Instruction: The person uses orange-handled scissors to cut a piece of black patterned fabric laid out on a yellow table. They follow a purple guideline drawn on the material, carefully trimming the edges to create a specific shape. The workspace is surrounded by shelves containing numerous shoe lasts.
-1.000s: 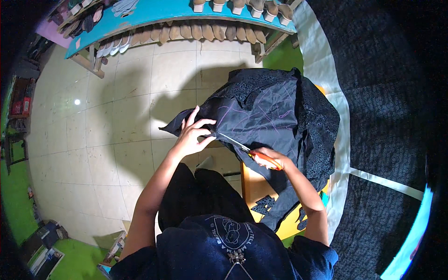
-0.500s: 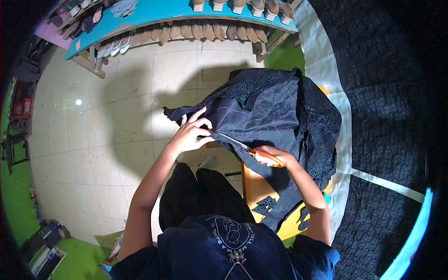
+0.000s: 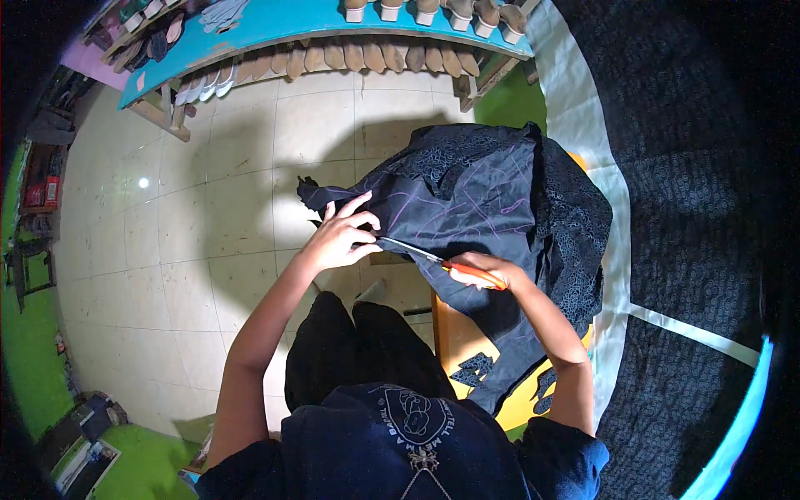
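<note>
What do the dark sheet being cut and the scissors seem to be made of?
Dark sheet: probably thin woven fabric, matte, since it folds and drapes softly, with chalk-like lines. Scissors: shiny metal blades and an orange, likely plastic, handle in the right hand.

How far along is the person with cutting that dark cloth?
Some looks done: small cut pieces of the dark patterned cloth lie on the yellow table. In hand: the right hand works orange-handled scissors at the cloth's edge while the left hand holds the dark cloth flat. Left to do: most of the purple chalk lines drawn on it look uncut.
</note>
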{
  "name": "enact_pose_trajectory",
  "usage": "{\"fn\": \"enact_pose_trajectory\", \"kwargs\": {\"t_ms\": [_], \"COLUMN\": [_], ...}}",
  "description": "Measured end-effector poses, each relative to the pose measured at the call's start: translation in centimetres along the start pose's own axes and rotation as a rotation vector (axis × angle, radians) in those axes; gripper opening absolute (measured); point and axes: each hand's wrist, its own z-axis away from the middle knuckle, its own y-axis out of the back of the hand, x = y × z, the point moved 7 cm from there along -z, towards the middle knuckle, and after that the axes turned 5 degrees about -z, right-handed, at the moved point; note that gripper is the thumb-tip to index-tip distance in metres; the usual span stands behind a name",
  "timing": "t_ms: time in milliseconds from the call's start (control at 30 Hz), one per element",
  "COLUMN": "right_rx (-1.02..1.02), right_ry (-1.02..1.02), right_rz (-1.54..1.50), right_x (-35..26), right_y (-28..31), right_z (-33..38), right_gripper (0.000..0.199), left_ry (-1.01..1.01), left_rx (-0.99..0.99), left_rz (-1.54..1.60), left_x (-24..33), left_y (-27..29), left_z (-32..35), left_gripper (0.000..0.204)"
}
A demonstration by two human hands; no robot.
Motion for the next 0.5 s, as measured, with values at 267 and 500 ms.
{"fn": "enact_pose_trajectory", "kwargs": {"t_ms": [267, 500], "right_rx": [0.027, 0.047], "right_ry": [0.054, -0.008], "right_rz": [0.028, -0.127], "right_x": [2.0, 2.9], "right_y": [0.4, 0.1], "right_z": [-1.0, -1.0], "right_gripper": [0.017, 0.039], "left_ry": [-0.032, -0.041], "left_rx": [0.011, 0.013], "left_rz": [-0.034, -0.043], "left_x": [0.1, 0.3], "left_y": [0.1, 0.1], "left_z": [-0.6, -0.7], "left_gripper": [0.014, 0.013]}}
